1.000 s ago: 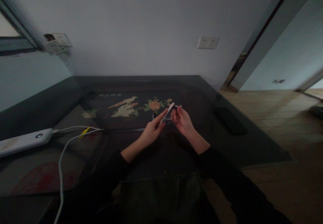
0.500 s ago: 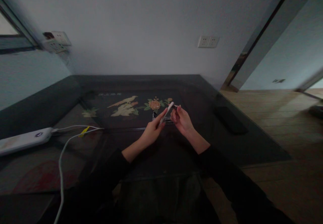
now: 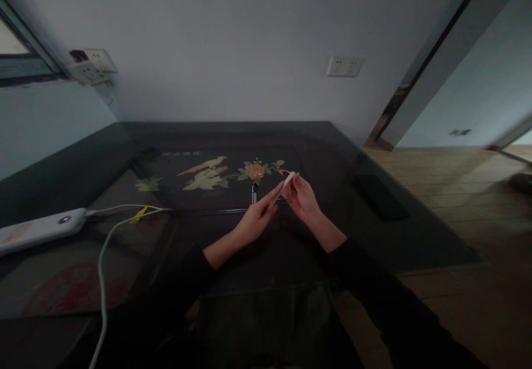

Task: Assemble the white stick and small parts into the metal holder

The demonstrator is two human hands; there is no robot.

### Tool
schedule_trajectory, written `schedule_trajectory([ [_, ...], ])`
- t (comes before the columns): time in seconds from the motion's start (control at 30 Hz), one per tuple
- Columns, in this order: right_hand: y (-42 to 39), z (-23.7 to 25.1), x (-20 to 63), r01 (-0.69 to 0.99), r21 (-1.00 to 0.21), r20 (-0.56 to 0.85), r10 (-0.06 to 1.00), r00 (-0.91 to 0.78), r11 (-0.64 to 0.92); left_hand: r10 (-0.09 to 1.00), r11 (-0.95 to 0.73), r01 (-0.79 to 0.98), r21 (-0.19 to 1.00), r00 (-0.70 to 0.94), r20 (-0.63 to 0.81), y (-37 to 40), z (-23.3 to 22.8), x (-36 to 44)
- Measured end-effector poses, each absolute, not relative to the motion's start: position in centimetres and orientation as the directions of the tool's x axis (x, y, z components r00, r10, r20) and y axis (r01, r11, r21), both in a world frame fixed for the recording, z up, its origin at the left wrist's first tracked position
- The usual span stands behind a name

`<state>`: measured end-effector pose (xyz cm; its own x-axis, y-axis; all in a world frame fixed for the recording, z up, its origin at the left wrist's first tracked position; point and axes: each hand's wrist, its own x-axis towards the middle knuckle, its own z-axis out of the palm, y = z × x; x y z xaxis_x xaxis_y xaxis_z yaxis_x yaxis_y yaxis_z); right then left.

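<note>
My left hand (image 3: pixel 255 218) is closed around the lower part of a thin white flat object (image 3: pixel 286 182), which is tilted and seen nearly edge-on, so its kind cannot be told. My right hand (image 3: pixel 302 197) meets its upper end, thumb at the edge and fingers curled beside it. A small dark and reddish bit (image 3: pixel 284 172) shows just past that end; I cannot make out what it is. Left of the object, a slim silver item with a black top (image 3: pixel 254 193) is on the table, partly behind my left hand.
The dark glossy table (image 3: pixel 233 264) bears a bird-and-flower picture (image 3: pixel 208 180). At left lies a white power strip (image 3: pixel 45 230) with a white cable (image 3: pixel 102 280) carrying a yellow tag. A flat black object (image 3: pixel 380 197) lies at right. Wall sockets (image 3: pixel 344 66) are behind.
The white object has shifted slightly right and leans over more. My right thumb has come to its upper end, and the reddish bit shows beyond it. The silver item is less covered.
</note>
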<state>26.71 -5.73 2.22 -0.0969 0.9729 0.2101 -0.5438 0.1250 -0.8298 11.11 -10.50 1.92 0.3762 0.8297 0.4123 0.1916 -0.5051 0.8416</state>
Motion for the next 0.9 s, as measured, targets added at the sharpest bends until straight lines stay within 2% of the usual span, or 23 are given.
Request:
schedule_trajectory([
  [0.23,-5.66,2.09,26.69,-0.528,-0.838,0.239,0.962,-0.131,0.137,0.862,-0.47,0.298,0.831,0.357,0.36,-10.16,1.76,10.98],
  [0.43,-5.86,2.56,26.71,-0.502,-0.855,0.244,0.955,-0.167,0.13,0.871,-0.478,0.356,0.803,0.308,0.382,-9.93,1.7,10.79],
  [0.6,-5.88,2.74,26.8,-0.478,-0.864,0.271,0.947,-0.174,0.16,0.873,-0.482,0.362,0.798,0.273,0.404,-9.68,1.82,10.58],
  [0.9,-5.73,2.33,26.75,-0.489,-0.856,0.26,0.957,-0.129,0.167,0.873,-0.471,0.336,0.816,0.311,0.376,-10.03,1.38,10.84],
])
